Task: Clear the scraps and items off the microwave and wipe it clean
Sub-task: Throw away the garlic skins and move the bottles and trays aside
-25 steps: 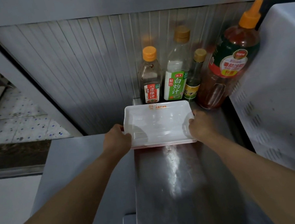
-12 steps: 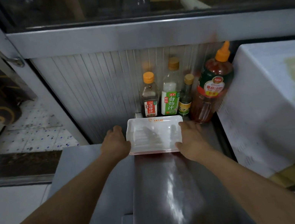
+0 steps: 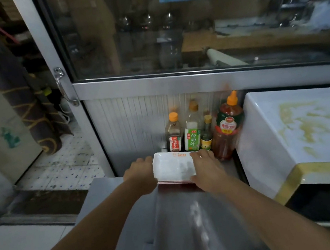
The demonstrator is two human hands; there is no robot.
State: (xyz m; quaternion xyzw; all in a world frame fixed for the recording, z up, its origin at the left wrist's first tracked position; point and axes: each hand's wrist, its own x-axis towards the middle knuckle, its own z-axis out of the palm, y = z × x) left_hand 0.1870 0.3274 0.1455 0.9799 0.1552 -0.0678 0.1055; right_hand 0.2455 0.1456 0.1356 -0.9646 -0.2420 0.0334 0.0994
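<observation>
A stack of white rectangular trays (image 3: pixel 172 167) with red rims sits on the steel counter (image 3: pixel 197 217), right in front of the sauce bottles. My left hand (image 3: pixel 140 173) holds the stack's left end. My right hand (image 3: pixel 207 168) holds its right end, fingers lying over the top tray's edge. The white microwave (image 3: pixel 273 150) stands to the right, a narrow gap from the counter. Its top carries yellowish smeared stains (image 3: pixel 309 129) and a few dark scraps near the right edge.
Several bottles line the ribbed wall behind the trays: a dark sauce (image 3: pixel 173 133), a green-labelled one (image 3: pixel 192 133), a small one (image 3: pixel 206 135) and a big red one (image 3: pixel 227 127) against the microwave. A glass partition (image 3: pixel 186 23) rises above. An open doorway with tiled floor (image 3: pixel 63 163) lies left.
My head has pulled back and lifted, so the microwave top and glass partition come into view. The tray stack stays by the bottles; my right hand has slid a little further over it.
</observation>
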